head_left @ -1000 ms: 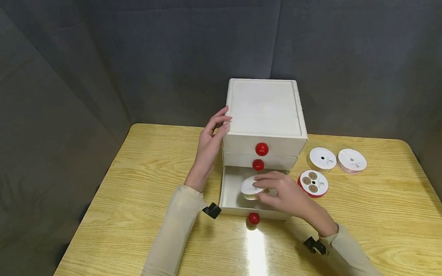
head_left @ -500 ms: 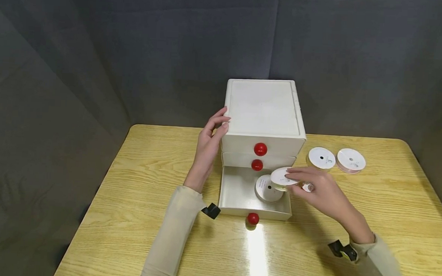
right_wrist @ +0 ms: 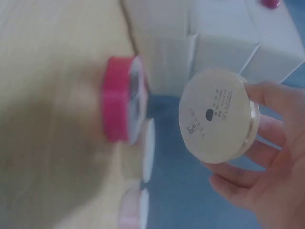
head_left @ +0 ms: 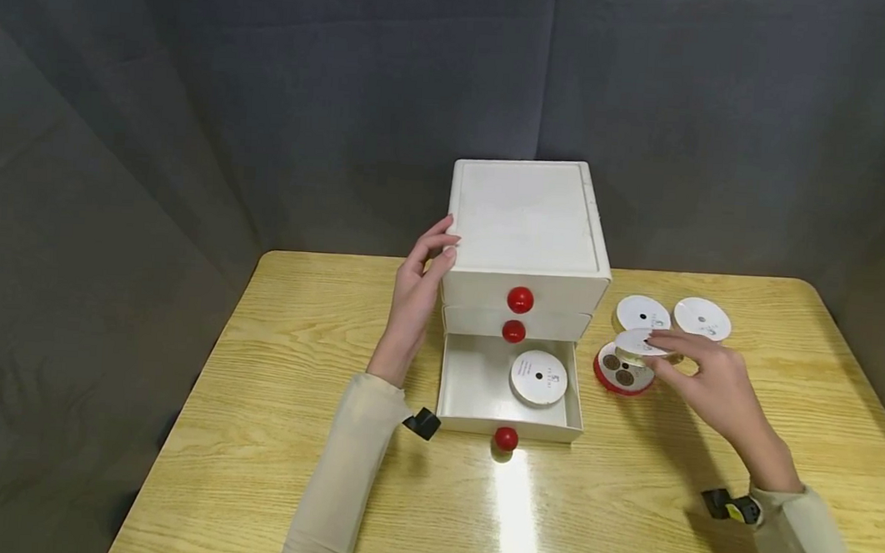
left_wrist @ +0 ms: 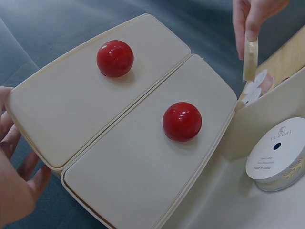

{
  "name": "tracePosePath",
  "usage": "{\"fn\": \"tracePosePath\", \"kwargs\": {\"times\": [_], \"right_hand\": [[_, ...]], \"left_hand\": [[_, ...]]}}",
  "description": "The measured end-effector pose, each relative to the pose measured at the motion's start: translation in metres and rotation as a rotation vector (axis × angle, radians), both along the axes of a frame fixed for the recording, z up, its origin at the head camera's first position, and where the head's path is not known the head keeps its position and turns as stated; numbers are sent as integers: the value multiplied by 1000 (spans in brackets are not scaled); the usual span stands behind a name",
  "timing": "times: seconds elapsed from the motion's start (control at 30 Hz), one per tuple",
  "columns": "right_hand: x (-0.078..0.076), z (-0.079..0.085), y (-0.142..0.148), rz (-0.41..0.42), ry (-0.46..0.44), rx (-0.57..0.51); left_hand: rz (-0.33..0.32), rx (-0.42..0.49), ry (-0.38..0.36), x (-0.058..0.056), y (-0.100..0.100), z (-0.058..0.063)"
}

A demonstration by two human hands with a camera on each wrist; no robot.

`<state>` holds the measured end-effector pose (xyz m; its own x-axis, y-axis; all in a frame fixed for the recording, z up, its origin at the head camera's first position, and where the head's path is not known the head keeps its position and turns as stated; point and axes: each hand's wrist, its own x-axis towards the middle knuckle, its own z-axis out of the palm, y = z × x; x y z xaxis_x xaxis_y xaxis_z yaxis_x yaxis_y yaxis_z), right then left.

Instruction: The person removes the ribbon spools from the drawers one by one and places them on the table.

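Note:
My right hand (head_left: 715,381) holds a white-faced ribbon spool (right_wrist: 215,116) by its rim, thumb and fingers on opposite edges. In the head view it hangs over a red ribbon spool (head_left: 623,374) on the table and hides part of it. My left hand (head_left: 416,293) rests against the left side of a white drawer cabinet (head_left: 524,218), fingertips at its top edge. The bottom drawer (head_left: 475,378) stands pulled out, and another white ribbon spool (head_left: 538,377) lies flat in its right half. The two upper drawers, with red round knobs (left_wrist: 115,58), are closed.
Two more white-faced spools lie on the table right of the cabinet: a near one (head_left: 642,310) and a pinkish-edged one (head_left: 701,318). The bottom drawer's red knob (head_left: 506,439) sticks out toward the front. A dark cloth (head_left: 347,96) hangs behind the wooden table (head_left: 320,320).
My right hand has lifted a ribbon spool out of the bottom drawer and carried it right, over the red spool. Another spool has come into view in the drawer. My left hand stays put.

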<state>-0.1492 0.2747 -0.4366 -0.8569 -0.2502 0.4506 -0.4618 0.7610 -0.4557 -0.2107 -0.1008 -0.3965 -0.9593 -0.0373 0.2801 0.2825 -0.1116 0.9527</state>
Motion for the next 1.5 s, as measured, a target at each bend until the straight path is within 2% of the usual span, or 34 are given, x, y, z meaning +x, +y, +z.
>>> {"fn": "tracePosePath", "kwargs": {"times": [0.3,0.47,0.6,0.77,1.03,1.27,1.5], "right_hand": [[-6,-26,32,-123,-4,-12],[-6,-34,45,-188,-74,-5],[-6,-39,49,-200,-122,22],[-8,-43,52,-172,-147,51],[-8,-45,49,-81,-183,142],[-1,-31,14,-40,-108,59],[6,-15,-34,101,70,16]], "left_hand": [[0,-8,0,1,0,0],[-1,-9,-3,0,0,1],[-2,-7,-1,0,0,0],[1,0,4,0,-1,-1],[0,5,6,0,0,-1],[1,-1,5,0,0,0],[-3,1,4,-1,0,-1]]}}
